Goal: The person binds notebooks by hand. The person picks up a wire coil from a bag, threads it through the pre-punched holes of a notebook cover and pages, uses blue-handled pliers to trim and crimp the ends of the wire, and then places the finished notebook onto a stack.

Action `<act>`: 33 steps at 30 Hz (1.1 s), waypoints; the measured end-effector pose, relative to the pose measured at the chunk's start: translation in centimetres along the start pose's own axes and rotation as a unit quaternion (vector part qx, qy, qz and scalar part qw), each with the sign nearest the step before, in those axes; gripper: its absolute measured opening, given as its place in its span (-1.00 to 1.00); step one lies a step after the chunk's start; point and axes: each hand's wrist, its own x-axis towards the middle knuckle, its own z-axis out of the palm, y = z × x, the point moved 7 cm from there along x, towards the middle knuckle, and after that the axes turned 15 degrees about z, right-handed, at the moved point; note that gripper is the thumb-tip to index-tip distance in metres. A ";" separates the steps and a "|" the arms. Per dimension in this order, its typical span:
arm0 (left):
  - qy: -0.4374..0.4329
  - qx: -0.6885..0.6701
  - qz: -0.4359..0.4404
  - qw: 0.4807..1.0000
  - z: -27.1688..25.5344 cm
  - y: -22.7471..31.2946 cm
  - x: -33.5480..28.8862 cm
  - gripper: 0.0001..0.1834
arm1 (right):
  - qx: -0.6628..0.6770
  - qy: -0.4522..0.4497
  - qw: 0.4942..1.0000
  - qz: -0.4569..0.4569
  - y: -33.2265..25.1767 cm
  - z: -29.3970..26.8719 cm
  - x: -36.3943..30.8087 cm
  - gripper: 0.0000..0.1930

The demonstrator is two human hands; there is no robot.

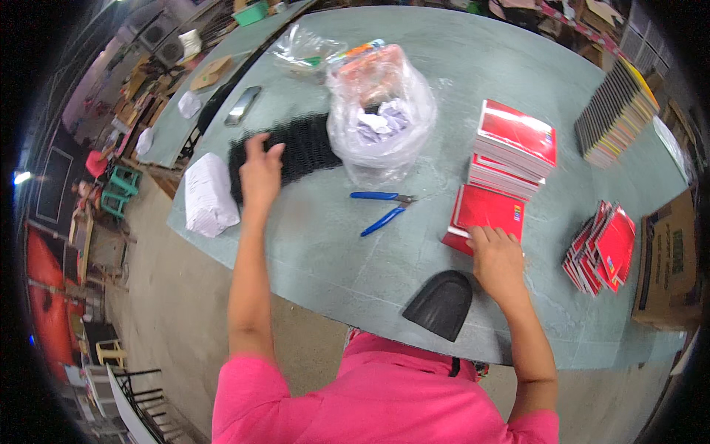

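Note:
My left hand (262, 172) is over a bed of black spiral binding coils (303, 148), its thumb and fingers apart; no coil shows plainly between them. My right hand (498, 260) bends its fingers over the near edge of a red-covered notebook (488, 211), its thumb hidden. Behind that notebook rise stacked red notebooks (515, 137). Between my hands lie blue-handled cutting pliers (381, 207), jaws to the right. A black curved rubber-like piece (442, 302) rests by the table edge, just left of my right forearm.
A clear plastic bag (381, 111) with crumpled paper stands beyond the coils. A white paper-wrapped bundle (210, 194) sits at left, a phone-like object (242, 105) behind it. To the right are spiral-bound red notebooks (603, 248), a tall notebook stack (615, 115) and a cardboard box (668, 259).

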 end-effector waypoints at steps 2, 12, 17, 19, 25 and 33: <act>0.048 -0.066 -0.025 0.996 -3.3 1.1 -1.4 -0.70 | 0.025 0.004 1.000 0.013 -0.3 0.0 0.3 -0.85; -0.267 -0.422 -0.062 0.864 5.7 15.4 -10.5 -0.82 | 0.183 0.001 0.983 -0.007 -0.9 0.6 1.0 -0.83; -0.252 -0.363 0.052 0.896 9.8 17.8 -13.3 -0.83 | 0.199 0.017 0.980 -0.005 -1.0 0.6 0.9 -0.84; -0.207 -0.346 0.080 0.911 9.8 18.1 -13.0 -0.82 | 0.201 0.018 0.979 -0.004 -1.0 0.5 0.8 -0.83; -0.217 -0.319 0.020 0.922 9.6 18.6 -12.8 -0.86 | 0.194 0.031 0.980 -0.010 -0.9 0.3 0.4 -0.83; -0.107 -0.309 0.152 0.933 8.3 19.2 -12.5 -0.87 | 0.201 0.032 0.979 -0.005 -1.0 0.4 0.3 -0.84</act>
